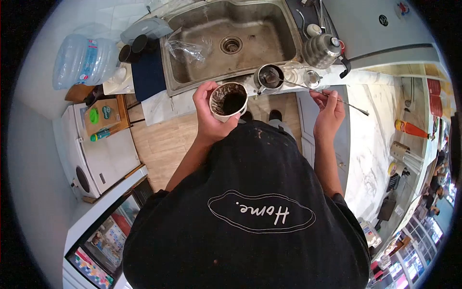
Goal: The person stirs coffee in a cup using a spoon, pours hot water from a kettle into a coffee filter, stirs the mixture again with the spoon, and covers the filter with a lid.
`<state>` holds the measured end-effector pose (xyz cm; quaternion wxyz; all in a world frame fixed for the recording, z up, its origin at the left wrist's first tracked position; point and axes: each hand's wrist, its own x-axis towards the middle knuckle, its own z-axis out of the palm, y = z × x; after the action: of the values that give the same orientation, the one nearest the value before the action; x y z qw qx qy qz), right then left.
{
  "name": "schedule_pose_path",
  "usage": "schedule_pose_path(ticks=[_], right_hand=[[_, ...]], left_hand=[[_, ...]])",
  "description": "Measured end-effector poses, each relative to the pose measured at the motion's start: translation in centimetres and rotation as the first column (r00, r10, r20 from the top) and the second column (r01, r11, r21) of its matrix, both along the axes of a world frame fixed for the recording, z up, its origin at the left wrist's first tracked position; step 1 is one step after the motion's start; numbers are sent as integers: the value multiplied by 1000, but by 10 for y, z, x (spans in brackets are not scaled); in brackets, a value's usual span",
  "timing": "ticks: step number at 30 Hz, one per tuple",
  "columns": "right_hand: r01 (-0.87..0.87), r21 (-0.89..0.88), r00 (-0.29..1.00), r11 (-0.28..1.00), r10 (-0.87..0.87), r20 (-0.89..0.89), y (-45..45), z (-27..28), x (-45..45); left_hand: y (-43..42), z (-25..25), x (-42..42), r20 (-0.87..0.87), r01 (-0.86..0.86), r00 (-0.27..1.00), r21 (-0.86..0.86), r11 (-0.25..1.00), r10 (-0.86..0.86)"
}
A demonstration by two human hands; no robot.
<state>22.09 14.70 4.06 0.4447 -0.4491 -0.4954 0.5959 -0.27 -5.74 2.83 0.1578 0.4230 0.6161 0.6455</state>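
My left hand (pixel 206 113) is wrapped round a light-coloured cup (pixel 216 107), tilted so its mouth faces me. Dark brown residue coats its inner wall, and something dark lies at the bottom. In my right hand (pixel 327 113) a long thin bar spoon (pixel 353 107) is pinched by the handle. Its bowl end reaches left to the mouth of a small metal pitcher (pixel 260 85) on the counter edge in front of the sink. Whether the spoon touches the pitcher I cannot tell. A clear glass (pixel 291 74) stands just right of the pitcher.
A steel sink (pixel 269 54) with a crumpled clear plastic bag (pixel 190 50) lies ahead. Right of it stands a gooseneck kettle (pixel 320 52). Dark cups (pixel 139 44) and large water bottles (pixel 84 61) are at the left. A sauce bottle (pixel 411 128) sits on the right counter.
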Motion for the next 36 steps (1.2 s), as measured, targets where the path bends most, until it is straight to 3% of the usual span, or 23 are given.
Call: schedule_pose_path(ticks=[8, 20, 27, 36], right_hand=[[71, 57, 992, 996, -76, 97, -18, 7, 2], [57, 301, 976, 952, -117, 186, -31, 35, 7], [234, 233, 970, 944, -209, -128, -35, 57, 17], [123, 315, 959, 941, -31, -281, -51, 89, 20]], left_hand=[[1, 8, -9, 27, 113, 993, -27, 993, -112], [10, 4, -18, 22, 164, 986, -32, 986, -164], [11, 4, -21, -52, 182, 981, -129, 975, -189], [23, 5, -13, 19, 209, 978, 16, 978, -209]])
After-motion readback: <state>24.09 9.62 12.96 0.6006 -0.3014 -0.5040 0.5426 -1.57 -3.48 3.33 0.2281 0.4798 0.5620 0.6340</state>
